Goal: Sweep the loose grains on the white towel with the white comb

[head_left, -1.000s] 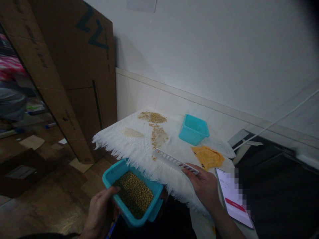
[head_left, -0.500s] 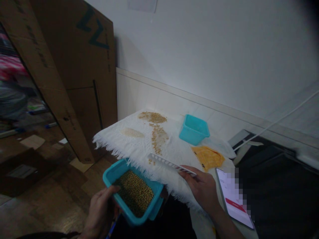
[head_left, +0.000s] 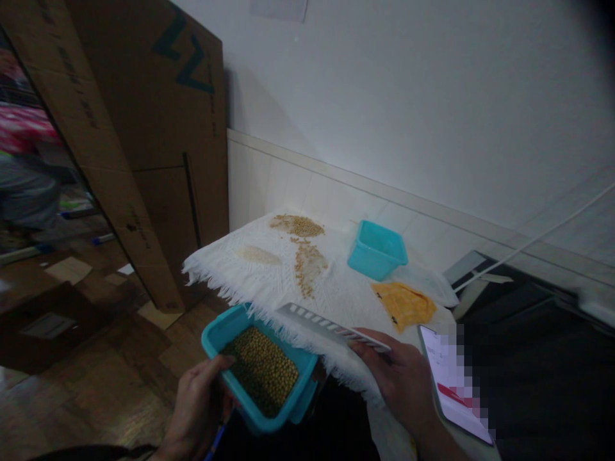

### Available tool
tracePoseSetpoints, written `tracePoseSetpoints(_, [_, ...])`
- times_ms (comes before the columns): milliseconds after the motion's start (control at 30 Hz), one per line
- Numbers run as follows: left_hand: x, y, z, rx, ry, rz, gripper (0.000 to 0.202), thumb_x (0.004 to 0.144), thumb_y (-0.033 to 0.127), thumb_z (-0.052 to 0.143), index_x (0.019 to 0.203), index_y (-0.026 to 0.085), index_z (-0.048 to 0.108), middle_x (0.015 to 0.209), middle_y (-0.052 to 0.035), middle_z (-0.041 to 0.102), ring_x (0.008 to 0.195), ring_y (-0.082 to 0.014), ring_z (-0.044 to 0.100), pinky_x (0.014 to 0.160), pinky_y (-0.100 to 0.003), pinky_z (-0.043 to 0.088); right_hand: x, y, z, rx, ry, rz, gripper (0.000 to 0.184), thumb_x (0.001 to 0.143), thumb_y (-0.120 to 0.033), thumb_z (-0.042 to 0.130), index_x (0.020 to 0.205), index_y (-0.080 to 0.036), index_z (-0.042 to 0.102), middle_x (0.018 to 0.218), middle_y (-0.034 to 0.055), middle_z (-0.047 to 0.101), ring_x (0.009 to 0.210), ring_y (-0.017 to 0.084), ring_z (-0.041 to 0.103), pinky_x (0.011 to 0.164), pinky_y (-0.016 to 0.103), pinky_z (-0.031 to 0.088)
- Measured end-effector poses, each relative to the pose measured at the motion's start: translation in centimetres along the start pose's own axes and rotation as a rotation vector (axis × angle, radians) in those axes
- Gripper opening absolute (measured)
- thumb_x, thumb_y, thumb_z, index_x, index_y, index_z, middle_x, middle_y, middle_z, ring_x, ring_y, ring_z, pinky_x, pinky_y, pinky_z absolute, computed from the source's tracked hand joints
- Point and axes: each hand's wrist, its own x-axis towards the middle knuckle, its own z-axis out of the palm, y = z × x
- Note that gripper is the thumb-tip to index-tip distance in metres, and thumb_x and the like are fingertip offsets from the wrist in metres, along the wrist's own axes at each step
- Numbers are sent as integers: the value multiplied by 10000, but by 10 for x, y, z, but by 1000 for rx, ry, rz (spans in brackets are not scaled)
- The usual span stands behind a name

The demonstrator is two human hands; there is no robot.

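My left hand (head_left: 195, 400) grips the near left rim of a teal plastic tub (head_left: 306, 384), thumb over the edge. Yellowish soybeans (head_left: 273, 365) and smaller dark green beans lie inside it. In my right hand (head_left: 401, 378) is a flat white slotted strip (head_left: 331, 328), slanting over the front edge of a white fringed cloth (head_left: 250, 285), beside the tub. Behind it on the cloth are a trail of soybeans mixed with pale grains (head_left: 307, 266), a farther soybean pile (head_left: 302, 225) and a small patch of white grains (head_left: 258, 255).
A second teal tub (head_left: 372, 262) stands at the back of the table, near a yellow cloth (head_left: 403, 304). A phone (head_left: 454, 384) lies on the right edge. A tall cardboard box (head_left: 158, 128) rises at left; a person in a red patterned top (head_left: 29, 128) is beyond it.
The slotted strip has drawn toward the tub and tilted, showing more of its face. The few soybeans seen beside it at the cloth edge are no longer visible. The tub stays held.
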Motion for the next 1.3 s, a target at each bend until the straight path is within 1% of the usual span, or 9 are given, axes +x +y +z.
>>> tracePoseSetpoints(100, [-1, 1, 1, -12, 10, -2, 454, 641, 517, 880, 379, 241, 632, 330, -20, 538, 275, -138, 434, 335, -273, 303, 17, 8, -4, -34, 137, 45, 235, 899, -496, 831, 945, -311, 968, 882, 48, 916, 681, 279, 877, 608, 302, 695])
tracePoseSetpoints(200, [-1, 0, 1, -12, 29, 0, 446, 632, 502, 881, 373, 246, 622, 324, -15, 526, 269, -136, 426, 334, -274, 297, 32, 16, -4, -23, 181, 92, 299, 847, -524, 830, 936, -272, 964, 878, 75, 914, 691, 298, 877, 602, 331, 695])
tracePoseSetpoints(300, [-1, 0, 1, 6, 35, 13, 450, 640, 502, 872, 367, 248, 619, 325, -20, 529, 268, -136, 425, 335, -275, 296, 38, 19, -2, 0, 149, 124, 321, 824, -555, 828, 886, -266, 953, 844, 82, 906, 701, 319, 880, 620, 364, 708])
tracePoseSetpoints(433, [0, 0, 1, 15, 13, 20, 472, 655, 537, 868, 370, 243, 633, 327, -37, 543, 269, -144, 433, 335, -275, 294, 39, 17, -1, 20, 137, 132, 324, 808, -572, 826, 856, -274, 943, 826, 80, 902, 718, 333, 886, 643, 382, 718])
tracePoseSetpoints(567, [0, 1, 3, -1, 25, 19, 479, 631, 527, 870, 343, 247, 607, 305, -28, 507, 264, -136, 402, 335, -277, 293, 41, 21, 1, -7, 144, 120, 337, 812, -583, 814, 849, -273, 943, 776, 75, 889, 666, 322, 867, 604, 369, 698])
tracePoseSetpoints(733, [-1, 3, 5, -3, 30, 8, 467, 632, 527, 878, 362, 244, 622, 317, -24, 521, 268, -134, 410, 338, -275, 291, 40, 22, 2, -16, 122, 110, 307, 828, -559, 815, 868, -285, 949, 777, 62, 891, 647, 301, 859, 568, 340, 673])
tracePoseSetpoints(900, [-3, 3, 3, 25, 27, 17, 479, 638, 539, 869, 357, 250, 609, 318, -25, 515, 278, -140, 420, 349, -287, 312, 39, 19, 3, -4, 108, 99, 343, 843, -615, 829, 870, -294, 946, 784, 63, 893, 646, 305, 863, 568, 347, 682])
tracePoseSetpoints(1100, [-3, 3, 2, 18, 14, 3, 472, 660, 538, 865, 376, 254, 617, 334, -14, 523, 283, -138, 417, 346, -288, 301, 37, 14, -1, 19, 82, 111, 257, 831, -526, 844, 871, -295, 950, 826, 62, 903, 706, 315, 885, 641, 365, 720])
tracePoseSetpoints(1300, [-1, 0, 0, 21, 18, 8, 472, 666, 540, 858, 377, 254, 618, 335, -18, 524, 285, -142, 422, 346, -290, 298, 29, 12, -5, 50, 56, 120, 264, 835, -528, 865, 889, -285, 953, 856, 69, 910, 703, 317, 885, 640, 369, 729])
